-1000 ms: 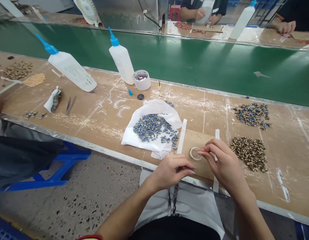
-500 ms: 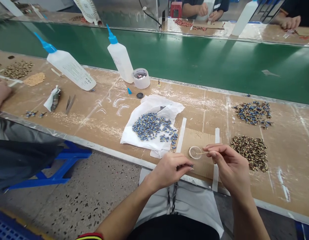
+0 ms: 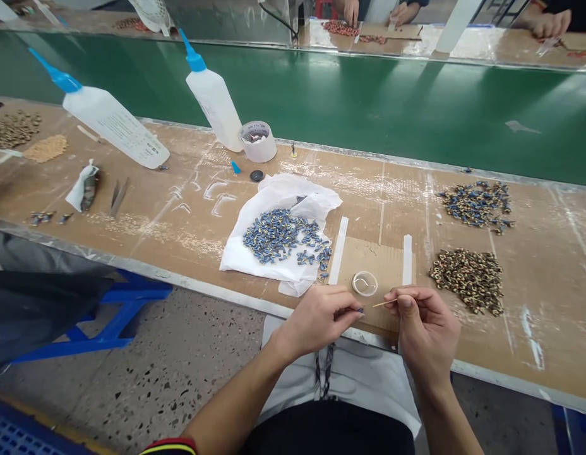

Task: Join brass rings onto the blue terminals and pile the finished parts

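Between thumb and forefinger, my left hand pinches a small blue piece, mostly hidden by the fingertips. My right hand holds a thin wooden toothpick, its tip pointing left toward that piece, a small gap apart. Just beyond both hands, a small round clear dish rests on a cardboard piece taped down at its sides. Left of it, many small blue-and-yellow pieces lie on white paper. Right of my right hand is a heap of brown and gold pieces.
Another pile of blue-and-gold pieces lies farther back. Two blue-tipped bottles, a tape roll and tweezers stand or lie to the left. A green belt runs behind; co-workers' hands show across it.
My right hand has drawn the toothpick out of the clear dish and brought it nearer to my left hand. The whole view has shifted slightly.
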Demonstrator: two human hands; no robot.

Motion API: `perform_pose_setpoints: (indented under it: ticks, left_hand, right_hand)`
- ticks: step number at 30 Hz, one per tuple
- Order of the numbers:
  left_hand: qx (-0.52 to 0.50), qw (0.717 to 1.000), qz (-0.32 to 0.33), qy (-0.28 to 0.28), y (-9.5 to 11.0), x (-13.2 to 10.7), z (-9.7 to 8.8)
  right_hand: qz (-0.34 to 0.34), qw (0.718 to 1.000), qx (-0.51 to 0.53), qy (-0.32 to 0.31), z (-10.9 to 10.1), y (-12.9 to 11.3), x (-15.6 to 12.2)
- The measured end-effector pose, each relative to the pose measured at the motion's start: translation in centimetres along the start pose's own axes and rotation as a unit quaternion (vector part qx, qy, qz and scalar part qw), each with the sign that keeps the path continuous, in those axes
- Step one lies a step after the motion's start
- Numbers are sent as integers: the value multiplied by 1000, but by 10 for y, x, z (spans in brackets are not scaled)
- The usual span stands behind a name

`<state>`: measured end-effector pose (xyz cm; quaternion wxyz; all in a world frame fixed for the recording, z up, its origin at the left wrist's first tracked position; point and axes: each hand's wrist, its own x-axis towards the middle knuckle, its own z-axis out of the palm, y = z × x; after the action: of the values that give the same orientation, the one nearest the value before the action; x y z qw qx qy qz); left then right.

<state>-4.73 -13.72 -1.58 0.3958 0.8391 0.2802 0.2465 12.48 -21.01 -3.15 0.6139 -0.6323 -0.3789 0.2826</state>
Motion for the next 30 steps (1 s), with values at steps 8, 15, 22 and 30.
perform_pose_setpoints:
  ticks: [8,15,22,30]
  left_hand:
    - [8,1000,-2,-8,1,1,1]
    - [-2,1000,-12,-14,2,3,2]
    - [-2,1000,-6,-11,2,3,1]
    - [-5,1000,-14,-10,1,2,1]
  right_hand:
    - [-21,999,-23,-39,1,-1,-1]
    - [-10,998,-15,-61,-1,1,-1]
    - [-7,996,-22,-83,-2,0,-2]
    - [-30,994,5,-101,-1,2,-4]
